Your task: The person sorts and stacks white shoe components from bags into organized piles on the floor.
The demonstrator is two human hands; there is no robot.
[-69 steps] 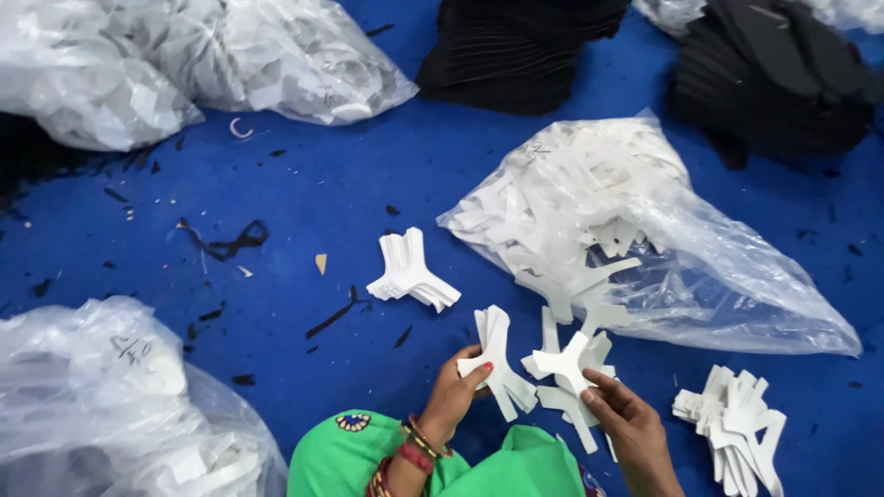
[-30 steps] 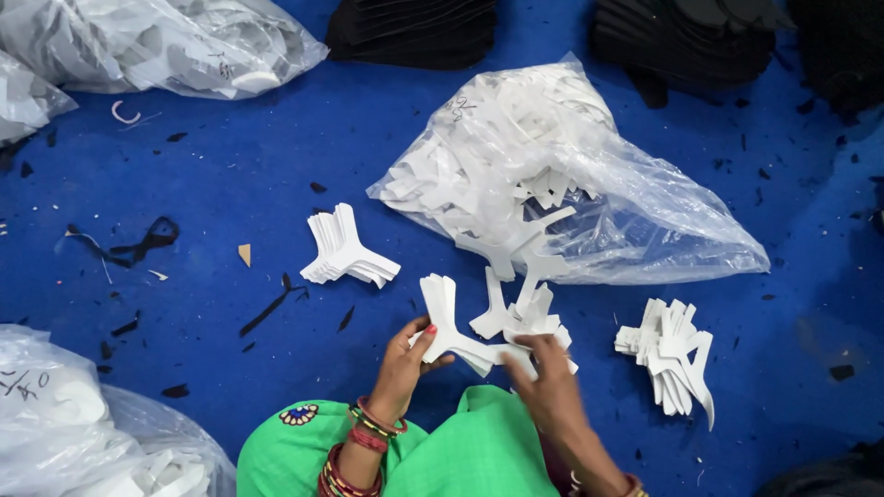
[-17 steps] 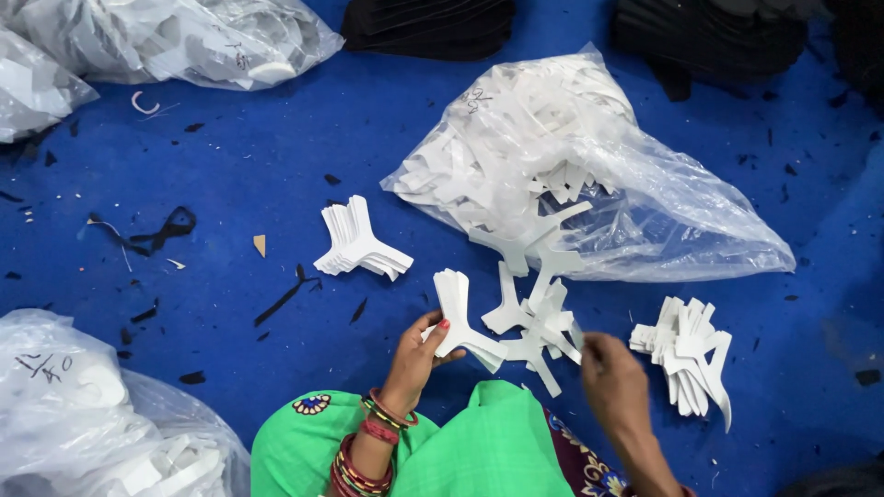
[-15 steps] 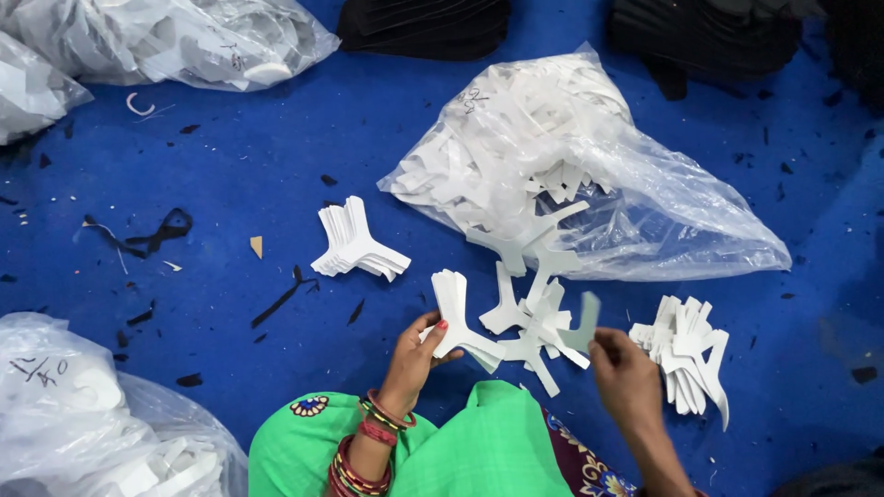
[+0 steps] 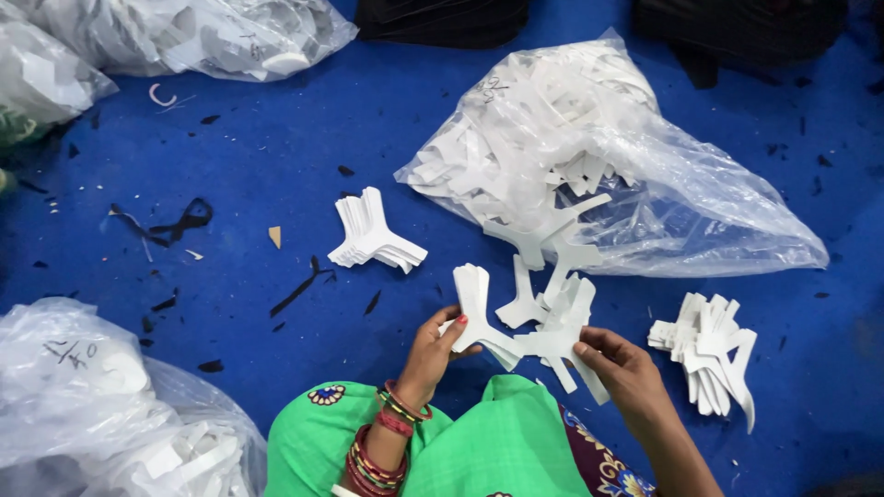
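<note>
HANDS: your left hand [image 5: 440, 348] pinches a white cut-piece stack [image 5: 479, 308], right hand [image 5: 622, 368] grips a loose white piece [image 5: 564, 339] | DONE: two stacks on the blue floor [image 5: 230, 147], left stack [image 5: 373, 235], right stack [image 5: 709, 345] | LEFT: clear bag [image 5: 645, 184] appears well filled.

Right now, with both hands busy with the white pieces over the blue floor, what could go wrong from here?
1. The left hand pinches a thin stack of white Y-shaped cut pieces only at its lower edge; the stack may fan out or slip.
2. The right hand grips one loose white cut piece lying over others, so extra pieces could lift together.
3. Black scraps scattered on the blue floor might get mixed into the stacks.
</note>
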